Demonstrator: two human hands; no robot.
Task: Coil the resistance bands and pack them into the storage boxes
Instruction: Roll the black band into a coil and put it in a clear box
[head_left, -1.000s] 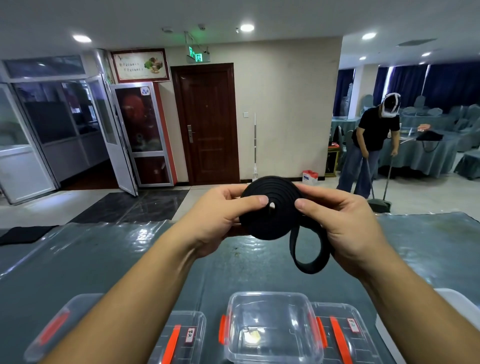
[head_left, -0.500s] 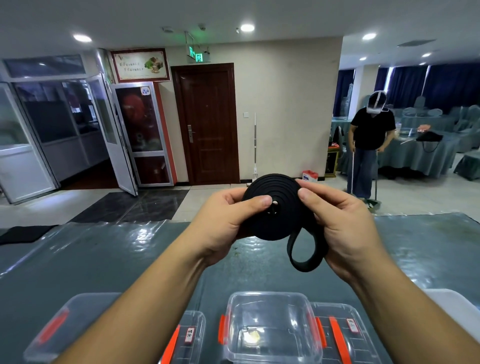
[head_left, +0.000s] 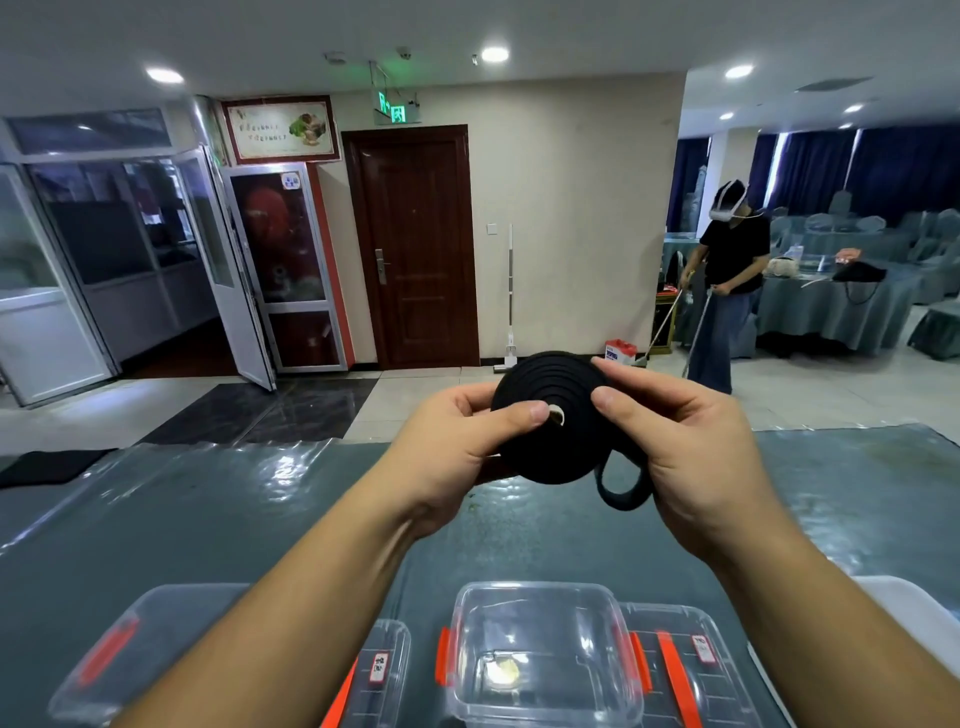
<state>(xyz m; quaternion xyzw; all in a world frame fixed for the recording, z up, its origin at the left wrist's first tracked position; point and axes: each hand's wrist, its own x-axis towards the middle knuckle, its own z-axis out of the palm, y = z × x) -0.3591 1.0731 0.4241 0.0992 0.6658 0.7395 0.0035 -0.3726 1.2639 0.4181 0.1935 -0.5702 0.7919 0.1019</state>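
Mid-frame, above table: black resistance band coil (head_left: 548, 415) pinched by L hand (head_left: 457, 441) + R hand (head_left: 680, 452); loose tail loop (head_left: 621, 488) lower right, nearer R hand; open storage box (head_left: 540, 654) straight below.

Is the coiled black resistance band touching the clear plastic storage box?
Apart. The head view shows the coiled black resistance band held well above the clear plastic storage box, grey table visible between.

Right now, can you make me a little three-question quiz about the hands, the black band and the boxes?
1. True or false: the black band lies inside the open box.
2. Which hand holds the loose tail? A) left hand B) right hand
3. Fill in: the box clips are ___.

Key: 1 false, both hands hold it above the table. 2 B. 3 orange.
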